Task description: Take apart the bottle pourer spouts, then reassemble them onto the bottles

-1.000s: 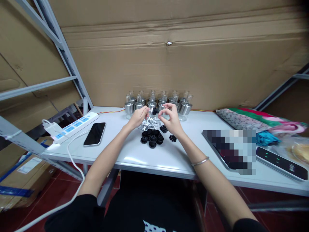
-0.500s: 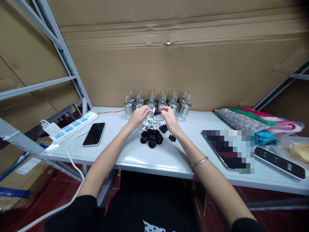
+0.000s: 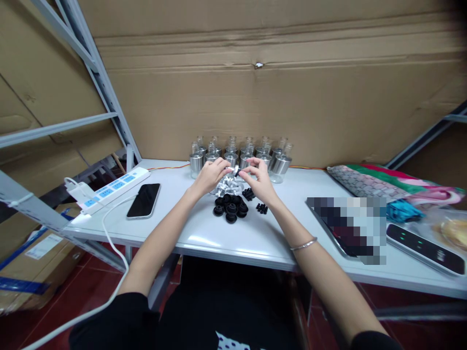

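Above a pile of shiny silver-white pieces (image 3: 229, 186), my left hand (image 3: 211, 176) is closed, its thumb and fingertips pinching a small silver-white piece (image 3: 234, 169). My right hand (image 3: 260, 181) faces it, and its fingertips are at a small black part (image 3: 237, 173) beside that piece; the exact grip is too small to see clearly. Below the hands, several round black stoppers (image 3: 230, 209) lie in a heap. Two groups of tiny black parts (image 3: 261, 208) are near my right wrist. Behind my hands stand rows of glass bottles (image 3: 280, 165) with silver bands.
On the left lie a phone (image 3: 144, 200) and a white power strip (image 3: 113, 189) with a cable trailing off the table edge. To the right are a blurred-out flat item (image 3: 343, 223), a white-and-black device (image 3: 425, 248) and a colourful bag (image 3: 397, 182). Cardboard (image 3: 255, 107) walls the back.
The right fingers have spread a little and lifted. Less of the black part shows between the hands than before. The left hand keeps its pinch, and the view has shifted slightly.
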`<state>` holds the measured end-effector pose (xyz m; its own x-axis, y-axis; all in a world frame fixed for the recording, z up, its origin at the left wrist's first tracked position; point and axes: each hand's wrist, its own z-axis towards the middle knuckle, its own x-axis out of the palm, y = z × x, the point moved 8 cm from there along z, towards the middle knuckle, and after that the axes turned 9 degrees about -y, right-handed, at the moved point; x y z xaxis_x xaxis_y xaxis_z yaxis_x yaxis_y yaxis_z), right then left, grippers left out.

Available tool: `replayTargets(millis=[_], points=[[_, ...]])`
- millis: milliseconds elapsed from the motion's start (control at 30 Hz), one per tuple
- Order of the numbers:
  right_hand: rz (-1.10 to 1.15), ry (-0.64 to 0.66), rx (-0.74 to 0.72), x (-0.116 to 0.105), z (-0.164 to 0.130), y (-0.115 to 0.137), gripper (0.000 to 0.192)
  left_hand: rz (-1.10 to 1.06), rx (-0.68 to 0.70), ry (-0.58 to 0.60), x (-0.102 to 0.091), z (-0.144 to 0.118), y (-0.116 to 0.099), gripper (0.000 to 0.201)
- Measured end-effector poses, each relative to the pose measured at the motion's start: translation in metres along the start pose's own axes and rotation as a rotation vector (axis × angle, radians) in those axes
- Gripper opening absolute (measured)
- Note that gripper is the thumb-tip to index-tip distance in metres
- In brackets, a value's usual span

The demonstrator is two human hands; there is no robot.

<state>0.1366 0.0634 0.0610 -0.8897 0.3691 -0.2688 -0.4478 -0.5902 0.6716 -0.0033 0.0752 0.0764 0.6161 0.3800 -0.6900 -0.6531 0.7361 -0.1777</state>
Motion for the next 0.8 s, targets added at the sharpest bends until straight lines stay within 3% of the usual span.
replayTargets(millis=[167,300,400,533,667,800], points=[[-0.049,-0.008,-0.081,-0.003,0.001,0.008,0.015,-0.059,-0.059,-0.026,0.000,0.000,0.014,0.039],[-0.104,-0.088,-0.173,-0.015,0.002,0.020,0.018,-0.141,-0.155,-0.168,-0.015,0.002,0.039,0.047],[-0.147,-0.110,-0.165,-0.018,0.003,0.019,0.018,-0.145,-0.246,-0.250,-0.024,0.000,0.055,0.041],[-0.183,-0.076,-0.185,-0.014,0.003,0.016,0.015,-0.078,-0.284,-0.124,-0.010,-0.004,0.057,0.025],[-0.206,-0.080,-0.206,-0.014,0.002,0.016,0.015,-0.019,-0.310,0.064,0.014,-0.013,0.056,0.022],[-0.228,-0.071,-0.216,-0.013,0.002,0.016,0.015,-0.066,-0.310,0.164,0.029,-0.020,0.061,0.019]])
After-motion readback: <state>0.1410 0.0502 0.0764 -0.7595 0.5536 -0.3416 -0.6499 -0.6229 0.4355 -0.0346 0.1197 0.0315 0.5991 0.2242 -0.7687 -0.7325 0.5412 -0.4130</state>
